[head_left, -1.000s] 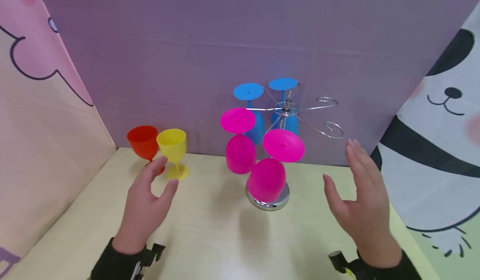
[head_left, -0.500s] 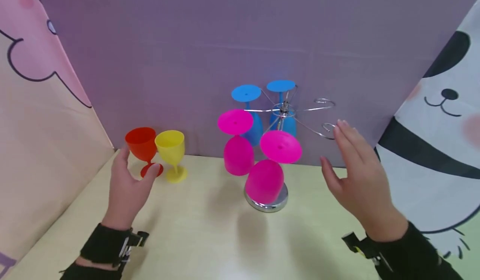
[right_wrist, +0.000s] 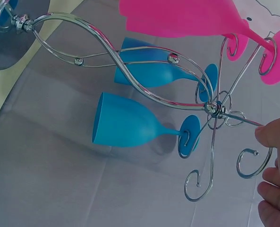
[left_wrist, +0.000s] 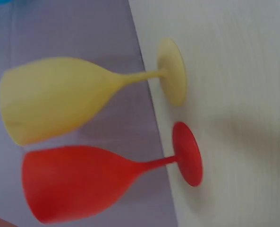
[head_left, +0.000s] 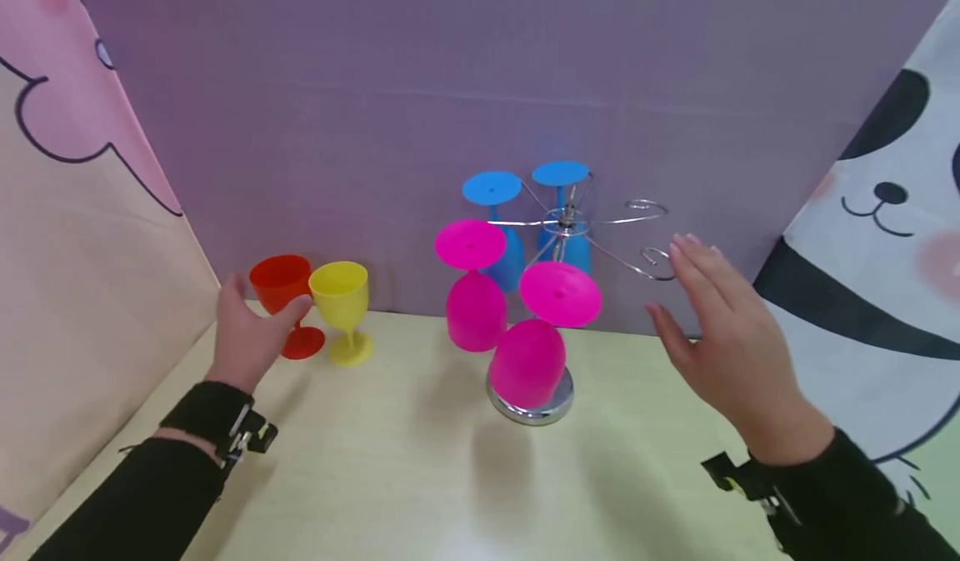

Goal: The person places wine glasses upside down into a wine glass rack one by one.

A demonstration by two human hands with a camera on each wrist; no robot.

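My left hand [head_left: 249, 336] is at the red goblet [head_left: 276, 282], thumb and fingers spread apart around its near side. In the left wrist view the red goblet stands upright, with only a sliver of the hand at the corner. Right beside it is a yellow goblet [head_left: 339, 294]. My right hand [head_left: 738, 353] is raised at the right of a chrome stemware rack [head_left: 531, 418], fingers straight, fingertips at one curled hook. In the right wrist view its thumb overlaps that wire arm. Two pink goblets [head_left: 527, 365] and two blue goblets [right_wrist: 125, 123] hang upside down by their feet.
The pale wooden table [head_left: 360, 461] meets a purple-grey backdrop [head_left: 375, 127] close behind the goblets. Patterned side panels stand left and right, the right one with a panda [head_left: 892, 294]. Two bare curled hooks [right_wrist: 199, 189] stick out on the rack's right side.
My left hand has moved left and away from me, from in front of the goblets to the red one. My right hand has risen slightly toward the hook. The goblets have stayed in place.
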